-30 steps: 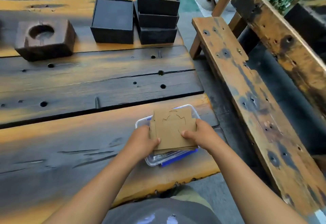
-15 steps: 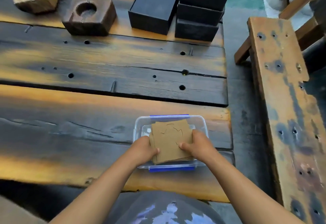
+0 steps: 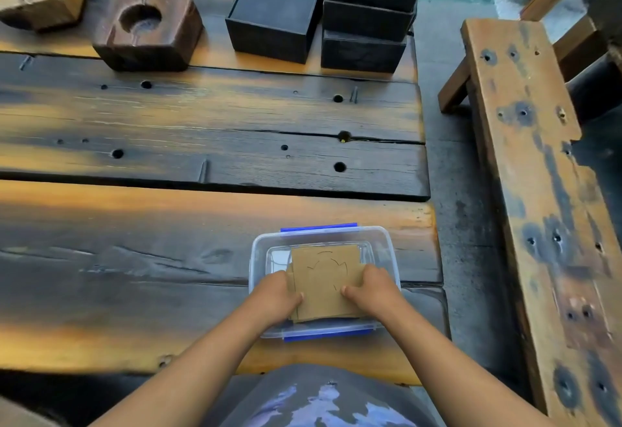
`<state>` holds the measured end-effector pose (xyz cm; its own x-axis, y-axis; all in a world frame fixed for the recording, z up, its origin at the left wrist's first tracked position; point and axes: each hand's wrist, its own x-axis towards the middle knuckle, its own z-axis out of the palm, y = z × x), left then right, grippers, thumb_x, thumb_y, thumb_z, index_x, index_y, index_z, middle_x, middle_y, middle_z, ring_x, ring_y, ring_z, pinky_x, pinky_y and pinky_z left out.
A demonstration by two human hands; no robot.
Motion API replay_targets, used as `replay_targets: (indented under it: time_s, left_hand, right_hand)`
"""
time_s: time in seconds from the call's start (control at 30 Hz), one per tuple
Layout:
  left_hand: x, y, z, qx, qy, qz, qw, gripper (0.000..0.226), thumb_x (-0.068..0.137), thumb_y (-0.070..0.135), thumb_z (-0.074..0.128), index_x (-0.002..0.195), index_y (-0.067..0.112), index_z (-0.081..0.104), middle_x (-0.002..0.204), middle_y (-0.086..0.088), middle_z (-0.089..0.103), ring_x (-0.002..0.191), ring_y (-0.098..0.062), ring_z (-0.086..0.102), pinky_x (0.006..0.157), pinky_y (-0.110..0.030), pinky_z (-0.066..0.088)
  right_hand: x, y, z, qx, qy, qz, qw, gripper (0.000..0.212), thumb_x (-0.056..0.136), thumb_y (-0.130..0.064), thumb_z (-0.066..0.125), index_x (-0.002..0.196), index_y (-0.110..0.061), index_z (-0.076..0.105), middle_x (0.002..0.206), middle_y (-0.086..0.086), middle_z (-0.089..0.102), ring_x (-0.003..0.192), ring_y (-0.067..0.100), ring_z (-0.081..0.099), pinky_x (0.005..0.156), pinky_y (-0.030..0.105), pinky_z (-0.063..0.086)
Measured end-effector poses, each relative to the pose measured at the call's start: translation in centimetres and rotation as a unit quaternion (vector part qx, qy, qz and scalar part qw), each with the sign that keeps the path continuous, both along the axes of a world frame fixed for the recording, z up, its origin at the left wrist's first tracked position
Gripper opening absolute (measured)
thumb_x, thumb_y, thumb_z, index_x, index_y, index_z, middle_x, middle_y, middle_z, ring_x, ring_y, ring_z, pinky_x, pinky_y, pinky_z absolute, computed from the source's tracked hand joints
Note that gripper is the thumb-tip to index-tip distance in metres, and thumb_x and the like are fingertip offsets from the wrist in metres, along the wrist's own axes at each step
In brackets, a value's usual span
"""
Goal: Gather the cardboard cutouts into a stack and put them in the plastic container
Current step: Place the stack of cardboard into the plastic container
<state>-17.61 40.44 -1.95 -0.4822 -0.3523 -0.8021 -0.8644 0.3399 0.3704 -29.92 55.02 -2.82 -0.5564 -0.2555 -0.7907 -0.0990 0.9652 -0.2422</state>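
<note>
- Wooden blocks (image 3: 148,31), each with a round hollow: far left of the surface (image 3: 168,224).
- Left hand (image 3: 276,295): grip closed on the left edge of the cardboard cutouts (image 3: 324,283).
- Cardboard cutouts: stacked, held inside the plastic container (image 3: 387,241), near surface edge.
- Right hand (image 3: 373,292): grip closed on the stack's right edge.
- Black boxes (image 3: 365,16): far side.
- Bench (image 3: 525,157): right, apart.
</note>
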Motion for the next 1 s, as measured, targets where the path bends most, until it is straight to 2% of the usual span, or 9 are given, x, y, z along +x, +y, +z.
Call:
replay_targets:
  time_s: [0.17,0.23,0.37,0.47,0.53,0.67,0.8,0.9,1.0]
  left_hand:
    - [-0.4,0.3,-0.2,-0.018,-0.027,-0.036,0.999,0.016,0.091,0.021,0.052,0.097,0.008,0.058,0.105,-0.014,0.064,0.090,-0.027,0.061,0.066,-0.028,0.043]
    - [-0.6,0.3,0.0,-0.018,-0.038,-0.043,0.998,0.013,0.091,0.021,0.051,0.095,0.010,0.057,0.108,-0.014,0.064,0.098,-0.029,0.062,0.067,-0.027,0.042]
    - [-1.0,0.3,0.7,-0.033,-0.045,-0.036,0.998,0.012,0.089,0.016,0.046,0.092,0.009,0.056,0.107,-0.016,0.064,0.103,-0.032,0.063,0.068,-0.028,0.040]
    - [-1.2,0.4,1.7,-0.043,-0.032,-0.039,0.998,0.009,0.088,0.015,0.046,0.080,0.013,0.049,0.108,-0.016,0.065,0.103,-0.032,0.064,0.065,-0.028,0.040]
    - [-1.3,0.5,2.5,-0.059,-0.016,-0.054,0.997,0.009,0.087,0.017,0.046,0.081,0.011,0.049,0.103,-0.016,0.063,0.101,-0.033,0.064,0.064,-0.030,0.040]
    - [-1.3,0.9,3.9,-0.107,0.028,-0.102,0.989,0.008,0.087,0.019,0.045,0.084,0.012,0.047,0.093,-0.009,0.055,0.082,-0.028,0.056,0.067,-0.031,0.044]
    - [-1.4,0.8,4.5,-0.140,0.082,-0.179,0.970,0.013,0.089,0.024,0.049,0.078,0.018,0.043,0.088,-0.003,0.053,0.080,-0.023,0.052,0.066,-0.030,0.040]
    - [-1.6,0.6,4.7,-0.138,0.136,-0.244,0.950,0.019,0.090,0.030,0.054,0.102,0.016,0.060,0.108,-0.008,0.065,0.098,-0.024,0.061,0.078,-0.032,0.049]
    - [-1.6,0.9,4.8,-0.132,0.203,-0.308,0.920,0.038,0.090,0.034,0.055,0.123,0.014,0.059,0.126,-0.007,0.063,0.112,-0.025,0.061,0.093,-0.037,0.052]
  right_hand:
    - [0.2,-0.3,-0.1,0.026,-0.002,0.007,1.000,0.046,0.087,-0.039,0.062,0.121,-0.010,0.052,0.128,0.012,0.052,0.102,0.025,0.059,0.082,0.033,0.046]
    - [0.1,-0.5,0.1,0.038,-0.008,0.001,0.999,0.058,0.087,-0.038,0.062,0.131,-0.005,0.044,0.129,0.012,0.055,0.108,0.027,0.059,0.081,0.032,0.046]
    - [-0.2,-0.4,0.9,0.039,-0.027,0.006,0.999,0.066,0.089,-0.034,0.058,0.139,0.003,0.036,0.106,0.007,0.061,0.090,0.022,0.056,0.071,0.028,0.042]
    - [-0.2,0.0,1.8,0.025,-0.019,0.058,0.998,0.033,0.088,-0.037,0.058,0.105,-0.009,0.054,0.087,0.001,0.058,0.086,0.022,0.059,0.058,0.028,0.039]
    - [0.1,0.3,2.8,0.022,-0.008,0.078,0.997,0.025,0.087,-0.040,0.058,0.092,-0.016,0.051,0.077,-0.002,0.052,0.080,0.019,0.057,0.055,0.027,0.037]
    - [0.5,0.8,5.0,0.015,0.050,0.095,0.994,0.031,0.086,-0.042,0.056,0.103,-0.016,0.054,0.087,0.000,0.057,0.084,0.021,0.057,0.064,0.031,0.044]
    - [1.1,1.3,7.1,0.017,0.075,0.066,0.995,0.041,0.086,-0.045,0.055,0.113,-0.014,0.056,0.103,0.005,0.061,0.101,0.026,0.061,0.073,0.033,0.046]
    - [2.7,1.9,8.1,0.002,0.107,0.011,0.994,0.036,0.086,-0.046,0.055,0.106,-0.016,0.055,0.103,0.007,0.061,0.104,0.028,0.062,0.062,0.031,0.040]
    - [5.7,3.4,8.5,-0.016,0.151,-0.095,0.984,0.045,0.084,-0.047,0.056,0.118,-0.018,0.057,0.110,0.006,0.065,0.101,0.026,0.062,0.068,0.032,0.043]
